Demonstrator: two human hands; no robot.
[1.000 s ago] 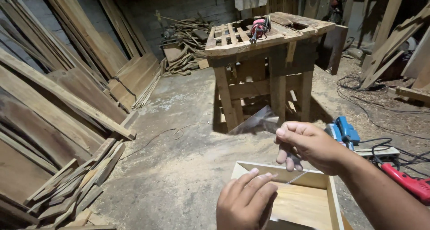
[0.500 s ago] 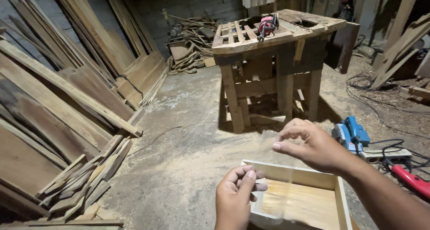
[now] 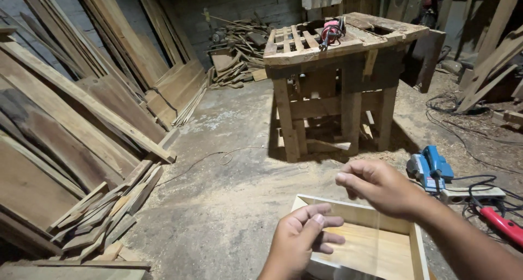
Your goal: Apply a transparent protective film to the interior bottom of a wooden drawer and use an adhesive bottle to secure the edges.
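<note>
One pale wooden box (image 3: pixel 365 247), open-topped, sits low centre on the floor, right under both hands. Left hand (image 3: pixel 302 239) hovers over its near-left corner, fingers curled loosely, grip empty as far as I can tell. Right hand (image 3: pixel 378 187) floats above the far rim, fingers pinched; something thin and clear may be in it, cannot tell. Risk: a knock on the rim could tip the box. Counts: one table (image 3: pixel 338 45), one blue planer (image 3: pixel 430 168), one red tool (image 3: pixel 504 225).

Planer (image 3: pixel 430 168) right of workbench (image 3: pixel 338 45)
</note>
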